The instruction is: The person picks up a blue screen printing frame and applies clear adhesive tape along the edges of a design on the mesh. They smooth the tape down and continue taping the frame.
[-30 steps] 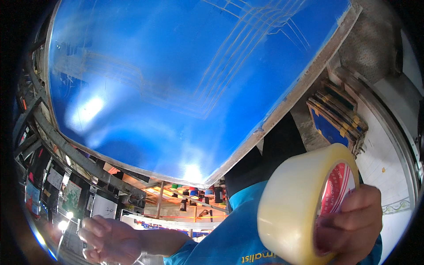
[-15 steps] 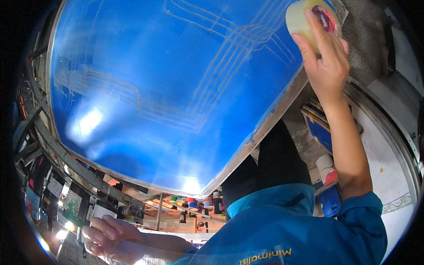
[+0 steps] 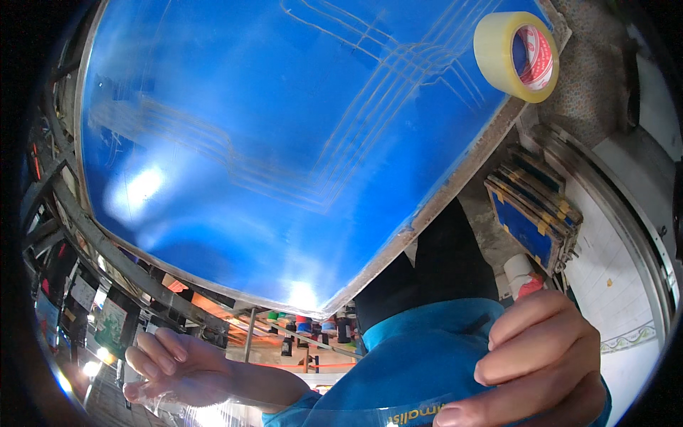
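Observation:
A strip of clear packing tape [image 3: 341, 416] stretches across the front of my blue shirt, near the lower edge. Its left end is at my left hand [image 3: 171, 363], whose fingers are curled around it. My right hand [image 3: 544, 363] is closed in the lower right, with its thumb at the strip's other end; the exact grip is partly out of the picture. A roll of clear tape [image 3: 496, 53] with a printed core lies on the far right corner of a large blue framed panel [image 3: 270, 92], untouched by either hand.
Thin pale lines run over the blue panel, and its grey frame edge [image 3: 420, 228] comes close to my body. Several blue framed panels [image 3: 530, 213] lean at the right. Metal bars [image 3: 121, 256] and coloured containers [image 3: 302, 325] stand on the left and below the panel.
My right hand has let go of the tape roll and come down to the lower right, at the strip. The roll stays on the panel corner. My left hand has shifted slightly.

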Demonstrator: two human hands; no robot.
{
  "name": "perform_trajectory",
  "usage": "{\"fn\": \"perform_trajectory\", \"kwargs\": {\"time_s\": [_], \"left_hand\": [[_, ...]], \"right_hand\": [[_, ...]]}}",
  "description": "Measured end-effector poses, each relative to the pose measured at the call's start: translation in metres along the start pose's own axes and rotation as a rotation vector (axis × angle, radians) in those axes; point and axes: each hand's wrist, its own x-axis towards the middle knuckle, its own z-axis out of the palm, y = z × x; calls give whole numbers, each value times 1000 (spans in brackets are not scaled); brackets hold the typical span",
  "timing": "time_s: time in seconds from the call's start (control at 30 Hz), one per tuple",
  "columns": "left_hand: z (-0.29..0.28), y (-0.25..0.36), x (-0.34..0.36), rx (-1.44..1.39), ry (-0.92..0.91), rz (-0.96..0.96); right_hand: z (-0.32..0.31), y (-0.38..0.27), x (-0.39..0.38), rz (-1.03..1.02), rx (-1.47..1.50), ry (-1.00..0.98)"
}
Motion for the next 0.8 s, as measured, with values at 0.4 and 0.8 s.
{"fn": "perform_trajectory", "kwargs": {"time_s": [0.4, 0.8], "left_hand": [[25, -98, 28, 551, -245, -325], [46, -110, 70, 814, -411, -433]], "right_hand": [[66, 110, -71, 1009, 353, 274], [100, 123, -67, 1067, 138, 311]]}}
